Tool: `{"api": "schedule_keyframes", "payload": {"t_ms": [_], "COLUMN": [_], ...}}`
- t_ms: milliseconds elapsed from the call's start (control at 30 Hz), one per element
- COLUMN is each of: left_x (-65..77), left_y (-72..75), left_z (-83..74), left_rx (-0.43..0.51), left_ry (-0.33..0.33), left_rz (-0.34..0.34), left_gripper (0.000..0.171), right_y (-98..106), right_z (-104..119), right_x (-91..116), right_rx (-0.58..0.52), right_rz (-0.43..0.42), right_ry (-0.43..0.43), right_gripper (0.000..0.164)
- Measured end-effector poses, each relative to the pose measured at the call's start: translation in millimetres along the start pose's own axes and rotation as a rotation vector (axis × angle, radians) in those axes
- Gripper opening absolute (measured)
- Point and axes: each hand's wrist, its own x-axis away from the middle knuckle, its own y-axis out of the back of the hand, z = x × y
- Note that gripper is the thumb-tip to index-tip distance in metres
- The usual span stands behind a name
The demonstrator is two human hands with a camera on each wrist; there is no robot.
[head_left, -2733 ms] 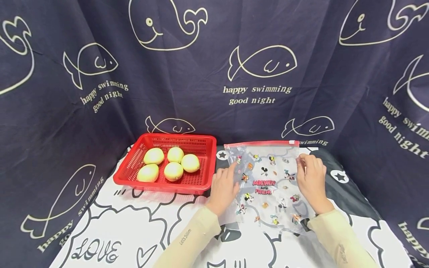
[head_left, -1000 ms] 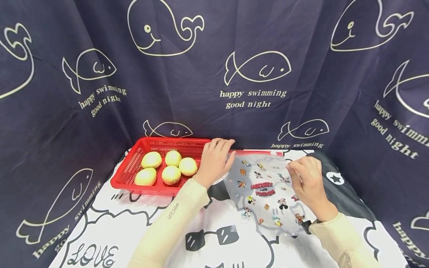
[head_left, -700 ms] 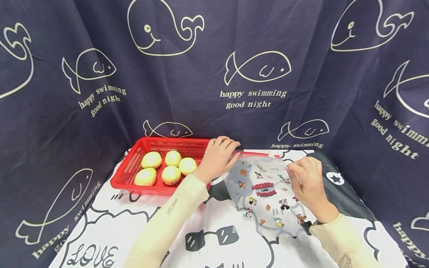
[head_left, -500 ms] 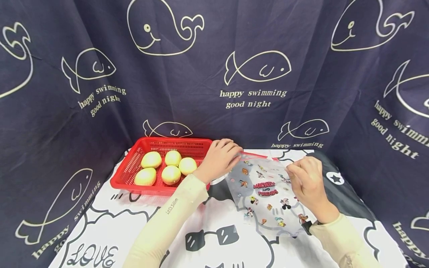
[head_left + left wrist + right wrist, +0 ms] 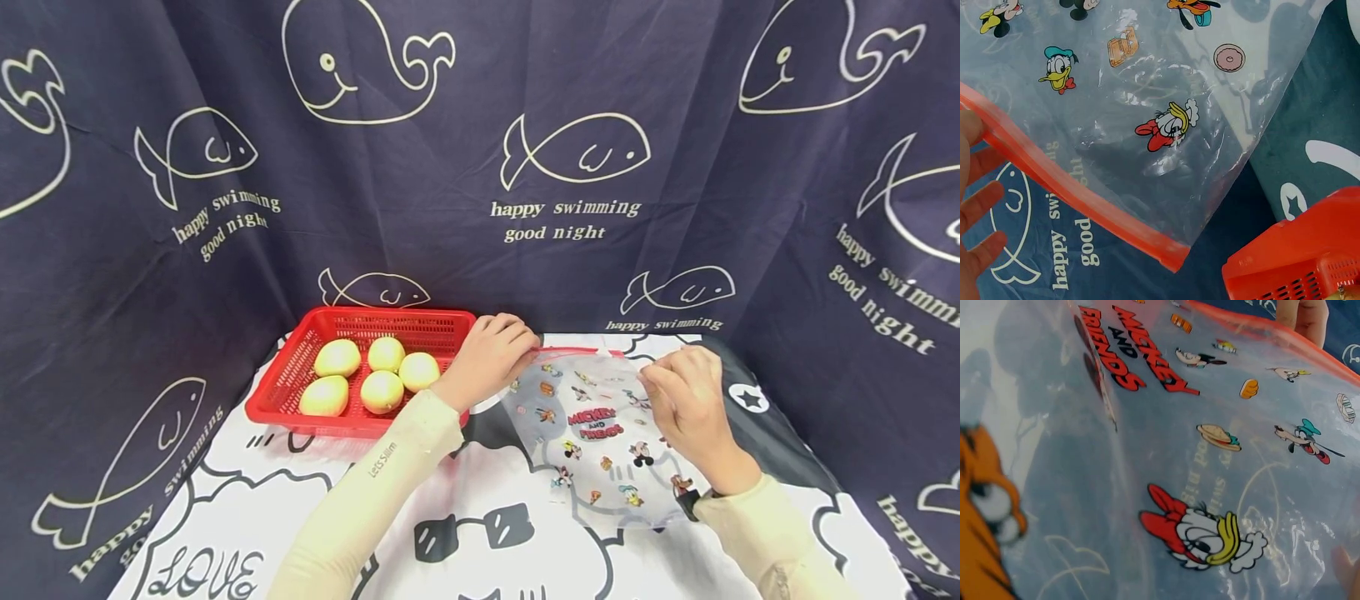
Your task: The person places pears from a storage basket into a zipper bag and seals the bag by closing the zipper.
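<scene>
A clear zip bag with cartoon prints and a red zip strip is held between both hands, its strip toward the back curtain. My left hand pinches the bag at the strip, left of its middle; in the left wrist view, thumb and fingers meet the strip at the left edge, the other fingers spread. At the bag's right side, my right hand pinches the plastic below the strip with curled fingers. In the right wrist view the printed plastic fills most of the picture, with fingers behind the strip.
Left of the bag stands a red perforated basket holding several round yellow fruits. My left forearm crosses near its right front corner. A navy curtain hangs behind. The black-and-white printed cloth covers the table.
My left hand has moved from the bag's left side up to its red strip, and the right hand has closed on the side edge. The bag's strip has shifted slightly; the fruits stay put.
</scene>
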Motion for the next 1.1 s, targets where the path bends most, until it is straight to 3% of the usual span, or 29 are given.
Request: {"api": "schedule_keyframes", "payload": {"t_ms": [400,833,1100], "left_x": [0.8,0.1,1.7], "left_y": [2.1,3.6,4.8], "left_z": [-7.3,-15.1,-17.8], "left_rx": [0.021,0.038,0.062], "left_ry": [-0.008,0.014,0.022], "left_rz": [-0.092,-0.113,-0.152], "left_gripper": [0.004,0.004,0.004], "right_y": [-2,-3,-7], "right_z": [-12,-17,-20], "right_x": [8,10,13], "right_rx": [0.083,0.179,0.184], "right_rz": [0.05,0.114,0.132], "right_ry": [-0.113,-0.338,-0.392], "right_gripper": [0.034,0.04,0.044]}}
